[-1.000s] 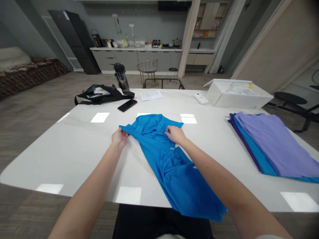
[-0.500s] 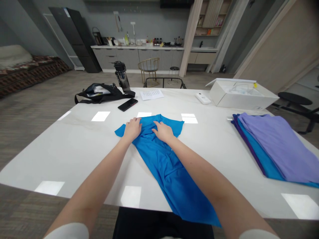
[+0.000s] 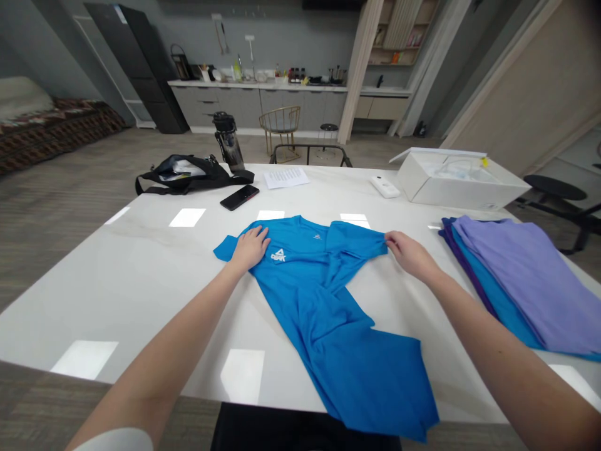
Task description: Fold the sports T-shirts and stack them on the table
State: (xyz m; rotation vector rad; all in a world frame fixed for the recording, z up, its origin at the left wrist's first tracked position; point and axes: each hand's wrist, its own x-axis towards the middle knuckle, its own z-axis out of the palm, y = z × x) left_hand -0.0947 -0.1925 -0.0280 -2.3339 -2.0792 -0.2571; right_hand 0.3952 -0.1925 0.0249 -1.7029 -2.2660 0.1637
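A blue T-shirt [image 3: 305, 294] with a white chest logo lies partly spread on the white table, its lower part wrinkled and hanging over the front edge. My left hand [image 3: 252, 248] rests flat on its left shoulder, fingers stretched out on the cloth. My right hand [image 3: 409, 252] pinches the end of the right sleeve, which is drawn out sideways. The neckline and collar label show between my hands. Below the right sleeve the shirt's side is folded inward.
Several folded shirts [image 3: 530, 282], lilac on top, lie at the right. Behind them stands an open white box [image 3: 462, 188] beside a white device [image 3: 384, 186]. A phone [image 3: 240, 197], a paper sheet [image 3: 286, 178], a black bag [image 3: 188, 175] and a bottle [image 3: 229, 143] are along the back.
My right hand has moved from the middle of the shirt out to the right, pulling the sleeve with it. The chest logo and neckline are now uncovered. My left hand has stayed at the shoulder.
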